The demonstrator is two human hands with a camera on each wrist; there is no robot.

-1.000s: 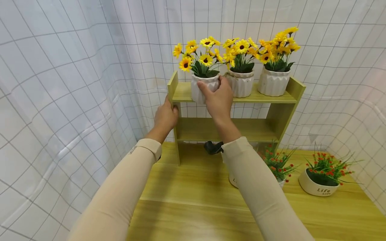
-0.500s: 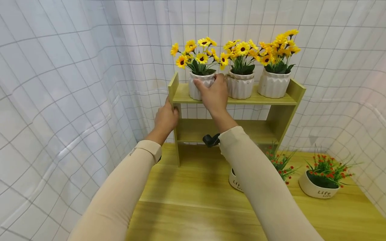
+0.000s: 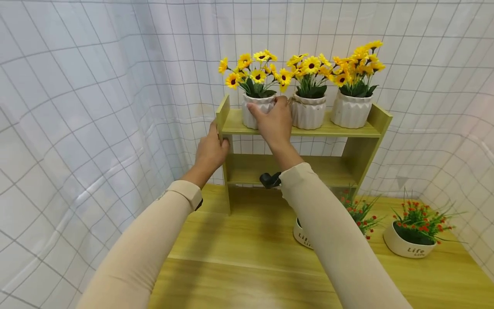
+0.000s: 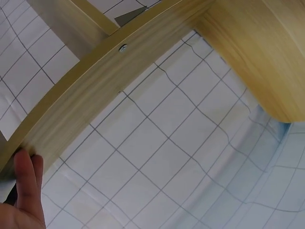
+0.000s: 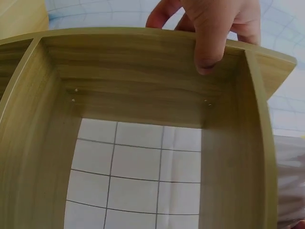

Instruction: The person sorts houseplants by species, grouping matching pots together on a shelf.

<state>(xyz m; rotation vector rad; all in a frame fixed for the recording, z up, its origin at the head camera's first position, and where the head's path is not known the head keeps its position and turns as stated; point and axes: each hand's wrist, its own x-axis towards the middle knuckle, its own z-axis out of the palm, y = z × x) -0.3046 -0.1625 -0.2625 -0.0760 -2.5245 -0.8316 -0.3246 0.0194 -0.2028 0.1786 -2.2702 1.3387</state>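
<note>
On the top board of a wooden shelf (image 3: 328, 126), a white fluted pot of yellow artificial sunflowers (image 3: 251, 119) stands near the left end. My right hand (image 3: 275, 126) grips its right side, thumb across the front and fingers around toward the back. My left hand (image 3: 211, 150) holds the shelf's left side panel; the right wrist view shows its thumb (image 5: 209, 50) pressed on the inner face and its fingers over the outside. Part of the white pot (image 5: 290, 179) shows at that view's right edge. Two similar sunflower pots, the middle one (image 3: 308, 112) and the right one (image 3: 351, 110), stand alongside.
On the wooden table (image 3: 247, 274), an oval white planter marked "Life" (image 3: 409, 246) with red flowers stands at right. Another white planter (image 3: 302, 236) and more red flowers (image 3: 359, 214) are partly hidden by my right forearm. Grid-patterned curtains (image 3: 96, 107) hang behind and at the sides.
My right hand has moved the left sunflower pot slightly left and back from the shelf's front edge onto the top board. In the last half second, hands and pot have barely moved.
</note>
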